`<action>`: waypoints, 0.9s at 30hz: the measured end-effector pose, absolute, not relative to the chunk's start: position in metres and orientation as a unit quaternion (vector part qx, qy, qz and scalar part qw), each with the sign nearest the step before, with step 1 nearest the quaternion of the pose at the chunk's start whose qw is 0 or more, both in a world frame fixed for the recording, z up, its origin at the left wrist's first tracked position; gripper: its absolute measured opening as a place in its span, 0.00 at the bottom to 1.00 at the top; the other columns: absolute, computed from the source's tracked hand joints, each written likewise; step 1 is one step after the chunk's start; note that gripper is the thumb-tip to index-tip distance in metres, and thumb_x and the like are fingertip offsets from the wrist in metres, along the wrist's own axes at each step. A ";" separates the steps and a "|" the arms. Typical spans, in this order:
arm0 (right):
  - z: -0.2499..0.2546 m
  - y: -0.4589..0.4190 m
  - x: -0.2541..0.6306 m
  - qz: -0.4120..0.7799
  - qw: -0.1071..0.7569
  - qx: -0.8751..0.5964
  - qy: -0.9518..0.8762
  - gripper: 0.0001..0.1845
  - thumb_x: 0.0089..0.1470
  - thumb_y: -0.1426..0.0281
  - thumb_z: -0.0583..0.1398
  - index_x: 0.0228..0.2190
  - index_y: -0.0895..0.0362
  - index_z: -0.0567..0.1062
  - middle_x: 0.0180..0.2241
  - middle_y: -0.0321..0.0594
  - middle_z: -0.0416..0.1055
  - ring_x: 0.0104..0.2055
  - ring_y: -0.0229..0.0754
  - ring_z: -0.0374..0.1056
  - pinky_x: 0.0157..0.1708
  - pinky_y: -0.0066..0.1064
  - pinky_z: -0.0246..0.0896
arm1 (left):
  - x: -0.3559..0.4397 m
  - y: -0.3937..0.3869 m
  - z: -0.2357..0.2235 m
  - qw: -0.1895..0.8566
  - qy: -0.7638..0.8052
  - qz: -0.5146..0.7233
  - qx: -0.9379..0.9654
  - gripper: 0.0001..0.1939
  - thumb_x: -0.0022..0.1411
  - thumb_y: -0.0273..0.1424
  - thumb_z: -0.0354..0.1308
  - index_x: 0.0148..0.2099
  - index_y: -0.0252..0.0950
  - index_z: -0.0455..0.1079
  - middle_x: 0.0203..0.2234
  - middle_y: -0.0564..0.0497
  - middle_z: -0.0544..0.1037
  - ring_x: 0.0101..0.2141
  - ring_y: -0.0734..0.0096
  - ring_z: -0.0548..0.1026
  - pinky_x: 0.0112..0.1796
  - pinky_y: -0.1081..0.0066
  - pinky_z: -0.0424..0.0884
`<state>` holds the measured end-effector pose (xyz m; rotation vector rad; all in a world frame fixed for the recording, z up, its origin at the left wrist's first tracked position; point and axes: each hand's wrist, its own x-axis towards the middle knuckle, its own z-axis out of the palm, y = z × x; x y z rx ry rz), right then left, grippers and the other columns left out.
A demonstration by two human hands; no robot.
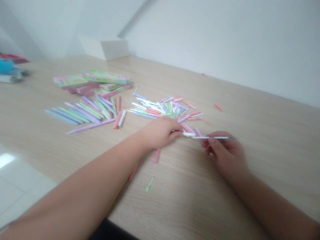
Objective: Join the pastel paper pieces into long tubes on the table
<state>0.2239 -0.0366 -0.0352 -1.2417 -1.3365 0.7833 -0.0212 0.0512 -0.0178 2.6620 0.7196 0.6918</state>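
Because the rod (pixel 221 137) sits in a narrow pinch of the right hand (pixel 228 151), with a long left end sticking out, it could swivel or slip if that end were pushed off line. A short white tube (pixel 189 134) lies right by its tip (whether the two touch, the blur hides), and a slight misalignment would probably send one past the other. The left hand (pixel 161 131) has the tube by one end only, in a pinch barely parted, so a sideways knock might pop it loose. As for looks, the rod is thin, straight and white, darker and smeared toward its right end, and lies almost level across the view, over the table (pixel 265 116). Beyond the left hand spreads a pile (pixel 156 108) of loose coloured and white parts; anything white dropped there would be hard to pick out again. A green piece (pixel 150 184) lies on the near side. Farther left, pens (pixel 85 111) lie in a slanting row, with printed boxes (pixel 107 76) heaped behind them.
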 end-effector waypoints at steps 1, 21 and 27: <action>-0.036 -0.036 0.224 0.338 0.559 -0.520 -0.551 0.08 0.59 0.62 0.65 0.35 0.53 0.77 0.29 0.37 0.77 0.26 0.38 0.71 0.21 0.29 0.68 | -0.021 0.051 -0.018 0.151 0.254 0.240 0.925 0.13 0.71 0.33 0.51 0.46 0.36 0.77 0.40 0.47 0.81 0.42 0.65 0.75 0.45 0.64 0.68; -0.041 -0.009 0.228 0.221 0.380 -0.552 -0.709 0.22 0.61 0.51 0.59 0.47 0.55 0.75 0.34 0.40 0.73 0.33 0.41 0.69 0.32 0.34 0.66 | -0.014 0.048 -0.014 0.313 0.303 0.359 0.826 0.15 0.71 0.36 0.50 0.45 0.36 0.77 0.38 0.50 0.81 0.40 0.68 0.76 0.45 0.68 0.69; -0.041 -0.005 0.201 0.043 0.213 -0.601 -0.769 0.21 0.63 0.54 0.58 0.50 0.53 0.76 0.43 0.45 0.75 0.40 0.48 0.72 0.41 0.39 0.66 | -0.010 0.049 -0.016 0.334 0.282 0.382 0.814 0.14 0.71 0.35 0.50 0.44 0.35 0.76 0.40 0.49 0.81 0.42 0.68 0.76 0.45 0.69 0.69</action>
